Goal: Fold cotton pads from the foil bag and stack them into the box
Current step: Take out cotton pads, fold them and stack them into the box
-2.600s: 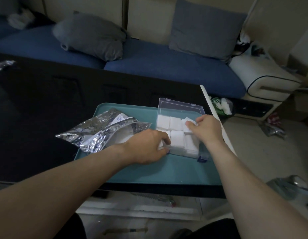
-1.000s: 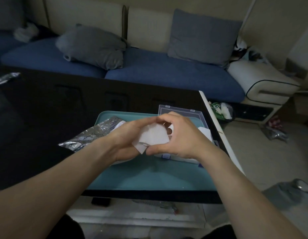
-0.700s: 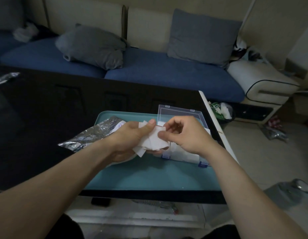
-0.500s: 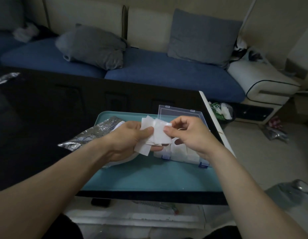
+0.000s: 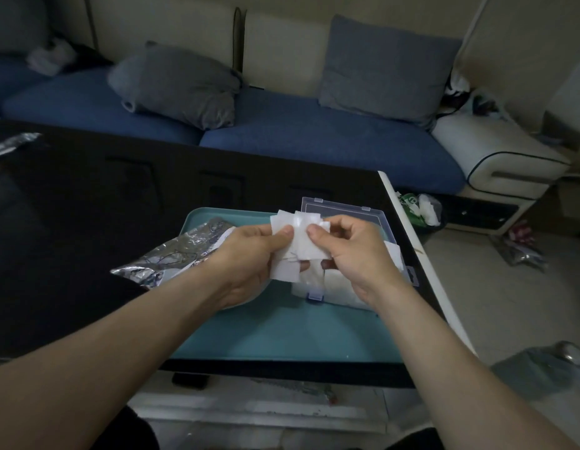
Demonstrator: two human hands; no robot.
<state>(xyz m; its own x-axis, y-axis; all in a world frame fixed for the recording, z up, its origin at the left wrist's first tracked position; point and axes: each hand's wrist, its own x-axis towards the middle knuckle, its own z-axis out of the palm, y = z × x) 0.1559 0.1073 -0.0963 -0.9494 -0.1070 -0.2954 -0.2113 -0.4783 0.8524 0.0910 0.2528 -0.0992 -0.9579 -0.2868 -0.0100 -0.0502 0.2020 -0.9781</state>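
Left hand (image 5: 249,254) and right hand (image 5: 353,251) are both pinching white cotton pads (image 5: 298,241), grip closed on them, above the teal tray (image 5: 282,332). Clear box (image 5: 344,216) is sitting behind; foil bag (image 5: 175,254) is lying left.

Both hands have lifted from the box (image 5: 344,209) and now pinch cotton pads (image 5: 298,241) above it.

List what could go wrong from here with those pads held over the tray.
1. The left hand and right hand pinch several loose cotton pads by thumb and fingertips only; a lower one could slip from the grip onto the teal tray.
2. The pads overlap unevenly, so a fold may catch more than one.
3. The clear box already looks fairly full; a crooked stack might keep its raised lid from closing.
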